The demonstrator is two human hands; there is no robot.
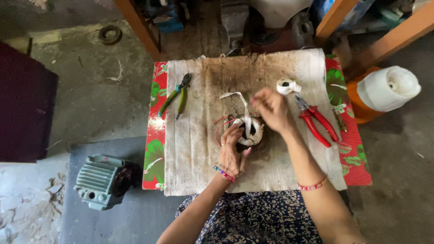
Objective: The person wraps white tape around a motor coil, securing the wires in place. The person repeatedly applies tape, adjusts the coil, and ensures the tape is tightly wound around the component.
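Down at the middle of the stained cloth (199,158), the left hand (231,151) was curled around the near side of a ring-shaped coil (250,131), fingers bent and pressing it to the cloth, seemingly to keep it from turning. The right hand (271,108) hovered just above and behind the coil, fingers pinched together on what looked like the white tape (239,98), which rose from the coil in a loop; the blur made the exact grip hard to read. Thin red wires (221,124) trailed out on the coil's left. Tools sat within reach on either side: one pair of green-handled pliers (177,95) to the left, one pair of red-handled pliers (316,121) to the right, one small roll of white tape (287,86) just beside the right hand. One grey motor housing (101,180) stood on the floor, one large white roll (389,88) off to the right.
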